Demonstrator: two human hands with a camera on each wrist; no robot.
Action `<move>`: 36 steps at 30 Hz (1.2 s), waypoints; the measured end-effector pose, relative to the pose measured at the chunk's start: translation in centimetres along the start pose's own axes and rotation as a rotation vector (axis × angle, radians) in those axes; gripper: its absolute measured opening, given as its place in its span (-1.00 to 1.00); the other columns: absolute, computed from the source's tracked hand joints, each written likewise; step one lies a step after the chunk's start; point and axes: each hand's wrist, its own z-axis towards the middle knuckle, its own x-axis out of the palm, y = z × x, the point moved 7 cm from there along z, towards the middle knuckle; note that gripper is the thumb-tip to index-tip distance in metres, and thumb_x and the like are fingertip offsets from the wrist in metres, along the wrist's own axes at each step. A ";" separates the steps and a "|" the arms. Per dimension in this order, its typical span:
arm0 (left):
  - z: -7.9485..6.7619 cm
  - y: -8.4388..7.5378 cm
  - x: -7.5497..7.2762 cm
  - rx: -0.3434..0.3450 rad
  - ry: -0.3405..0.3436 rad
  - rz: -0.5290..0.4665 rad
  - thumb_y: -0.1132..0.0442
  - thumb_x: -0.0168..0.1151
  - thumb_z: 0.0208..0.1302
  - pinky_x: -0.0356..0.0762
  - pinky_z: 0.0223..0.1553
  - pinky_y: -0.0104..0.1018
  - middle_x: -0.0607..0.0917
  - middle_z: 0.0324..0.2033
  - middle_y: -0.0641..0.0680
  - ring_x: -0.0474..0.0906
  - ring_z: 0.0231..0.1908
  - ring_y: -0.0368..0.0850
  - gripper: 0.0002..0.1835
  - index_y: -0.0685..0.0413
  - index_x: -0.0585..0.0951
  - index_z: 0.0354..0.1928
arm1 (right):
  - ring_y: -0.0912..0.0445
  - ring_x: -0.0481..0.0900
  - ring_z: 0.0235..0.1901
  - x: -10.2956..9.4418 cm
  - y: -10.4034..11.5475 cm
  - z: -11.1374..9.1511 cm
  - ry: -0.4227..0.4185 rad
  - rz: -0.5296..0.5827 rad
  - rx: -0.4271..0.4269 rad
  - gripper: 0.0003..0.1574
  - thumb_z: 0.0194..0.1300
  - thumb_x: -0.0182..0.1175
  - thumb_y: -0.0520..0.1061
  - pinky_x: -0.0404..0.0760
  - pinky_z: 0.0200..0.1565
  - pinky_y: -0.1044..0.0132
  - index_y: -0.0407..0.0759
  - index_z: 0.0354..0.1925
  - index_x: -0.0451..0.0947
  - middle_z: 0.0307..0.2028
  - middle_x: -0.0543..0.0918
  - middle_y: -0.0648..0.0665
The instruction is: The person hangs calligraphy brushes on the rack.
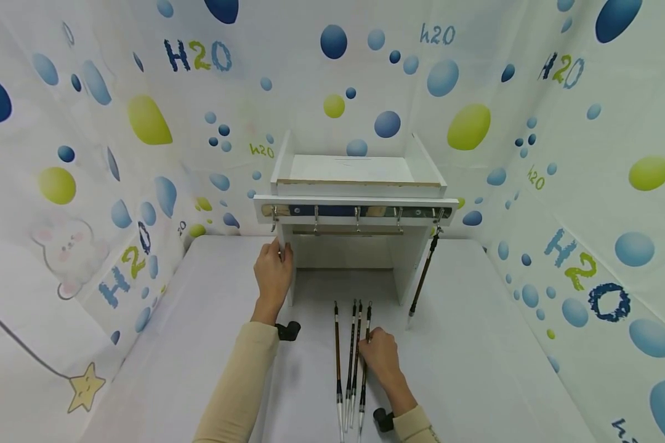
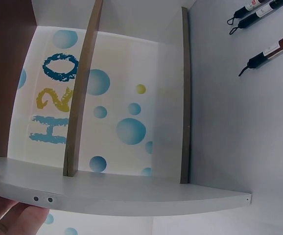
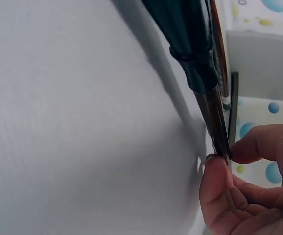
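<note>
Brown-and-black brushes (image 1: 337,354), white rack (image 1: 360,190), beige sleeves (image 1: 238,381); white walls (image 1: 294,37) carry blue and lime dots (image 1: 334,42), with a yellow star (image 1: 86,386) at 8 o'clock.

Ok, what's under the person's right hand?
The right hand pinches a calligraphy brush by its handle, with the white tabletop below. The grip covers a bit of that handle, and in the head view the hand hides the tabletop directly beneath it.
</note>
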 end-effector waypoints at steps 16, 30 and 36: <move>-0.1 0.0 0.0 0.008 -0.009 0.003 0.27 0.19 0.39 0.61 -0.41 0.12 0.67 -0.37 0.34 0.69 -0.39 0.23 -0.73 0.35 0.66 -0.04 | 0.22 0.36 -0.72 -4.4 2.9 0.1 -0.148 0.052 -0.083 -0.68 0.15 0.21 -0.27 0.27 -0.72 0.47 -0.52 -0.17 0.60 -0.61 0.62 -0.14; -0.1 0.1 0.1 0.019 -0.020 0.006 0.27 0.20 0.39 0.59 -0.43 0.11 0.66 -0.39 0.33 0.67 -0.41 0.22 -0.74 0.34 0.66 -0.05 | 0.22 0.43 -0.69 -7.6 5.3 0.3 -0.260 0.072 -0.129 -0.64 0.19 0.22 -0.24 0.41 -0.65 0.45 -0.46 -0.07 0.63 -0.51 0.68 -0.18; -0.1 -0.1 0.0 0.030 -0.010 0.010 0.28 0.18 0.41 0.63 -0.42 0.10 0.64 -0.41 0.32 0.69 -0.40 0.21 -0.75 0.36 0.67 -0.07 | 0.21 0.49 -0.65 -9.0 6.6 -0.1 -0.335 0.077 -0.218 -0.69 0.16 0.22 -0.29 0.49 -0.60 0.44 -0.47 -0.13 0.63 -0.48 0.69 -0.22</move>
